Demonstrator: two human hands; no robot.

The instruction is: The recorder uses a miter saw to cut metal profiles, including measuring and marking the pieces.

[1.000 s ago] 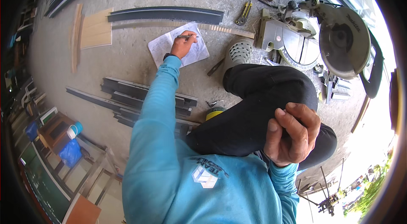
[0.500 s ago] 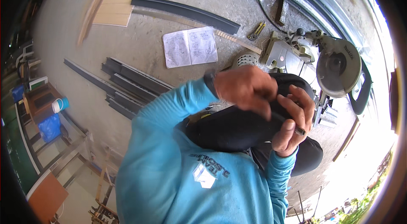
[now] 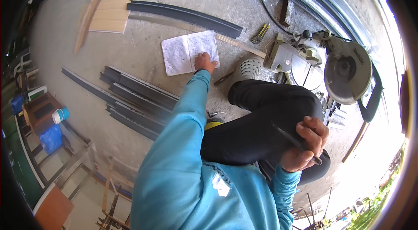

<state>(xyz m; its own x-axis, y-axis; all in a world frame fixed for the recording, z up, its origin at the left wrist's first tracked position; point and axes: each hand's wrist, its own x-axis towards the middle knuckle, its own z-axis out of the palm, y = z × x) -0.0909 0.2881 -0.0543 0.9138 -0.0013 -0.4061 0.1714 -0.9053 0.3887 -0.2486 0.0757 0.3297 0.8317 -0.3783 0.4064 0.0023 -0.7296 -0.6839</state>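
My left hand (image 3: pixel 204 62) rests on the right-hand page of an open notebook (image 3: pixel 177 58) with handwritten pages, which lies on the concrete floor. Its thumb stands apart from the other fingers, and it holds nothing. Close to my bent knee, my right hand (image 3: pixel 310 141) is closed around a slim dark pencil (image 3: pixel 287 134). One end points up and left over my black trouser leg; the other sticks out below the thumb. A clog-like shoe (image 3: pixel 250 68) is on the floor right of the notebook, with a narrow dark tool (image 3: pixel 223 78) beside it.
A mitre saw (image 3: pixel 346 71) stands at the right, near a yellow-and-black cutter (image 3: pixel 260 33). Dark metal profiles (image 3: pixel 130 95) lie at the left; another long profile (image 3: pixel 187 14) lies beyond the notebook, beside wooden boards (image 3: pixel 111 14). Long metal sections (image 3: pixel 313 3) line the far edge.
My left hand has left the right hand and reached forward and left onto the notebook. My right hand has shifted slightly lower, and more of the pencil in it shows.
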